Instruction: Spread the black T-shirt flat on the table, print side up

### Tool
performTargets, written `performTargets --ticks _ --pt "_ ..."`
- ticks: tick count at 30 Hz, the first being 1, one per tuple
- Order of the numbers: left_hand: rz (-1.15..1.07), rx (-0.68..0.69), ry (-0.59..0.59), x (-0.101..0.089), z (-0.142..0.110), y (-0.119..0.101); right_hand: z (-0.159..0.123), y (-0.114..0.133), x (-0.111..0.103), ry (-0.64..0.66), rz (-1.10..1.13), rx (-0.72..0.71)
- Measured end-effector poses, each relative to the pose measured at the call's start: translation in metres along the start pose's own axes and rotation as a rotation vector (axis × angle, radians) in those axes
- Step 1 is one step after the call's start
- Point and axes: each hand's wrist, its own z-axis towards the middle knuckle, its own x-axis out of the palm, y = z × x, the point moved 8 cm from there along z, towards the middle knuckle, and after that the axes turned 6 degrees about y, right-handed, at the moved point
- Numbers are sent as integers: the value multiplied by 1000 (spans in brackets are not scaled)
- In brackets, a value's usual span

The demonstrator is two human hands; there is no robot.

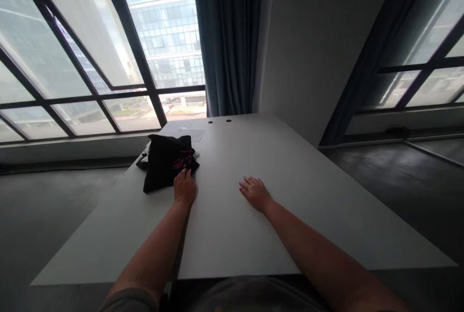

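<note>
My left hand [184, 186] rests at the near right corner of a black cloth item [166, 162], its fingertips touching or right beside the fabric. The fingers point forward and I see no grip on the cloth. Pink lettering shows on the black item, which lies in a folded heap; whether it is a garment or a bag I cannot tell. Flat on the white table [224, 234], to the right of the cloth, lies my right hand [255, 193] with fingers spread and nothing in them.
Behind the black item lie sheets of paper [192, 135]. Two dark round holes [228, 120] pierce the tabletop near its far edge. A seam runs lengthwise under my left arm. Blue curtain [228, 41], windows and a grey wall stand beyond the table.
</note>
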Motion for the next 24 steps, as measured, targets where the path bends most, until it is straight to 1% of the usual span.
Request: performTargets --ticks 4,6,9,12,14,17,21,24 --pt "-11 111 16 0 -11 -32 1 0 1 -4 -7 -3" --pt "-29 211 21 1 -21 -53 1 0 1 -8 -9 -5" --pt "-52 348 72 6 -37 -83 1 -1 1 -9 -5 -3" --pt "-65 398 121 9 -47 -98 1 -1 2 -10 -5 -2" --pt "-71 385 129 7 -49 -98 2 -1 2 -11 -7 -7" --pt "-84 296 94 0 -45 -85 1 0 1 -7 -2 -9" --pt "-74 125 -13 -15 -39 -59 0 1 1 -3 14 -8" --pt "-28 -61 -107 -26 -36 -31 0 1 1 -2 20 -10"
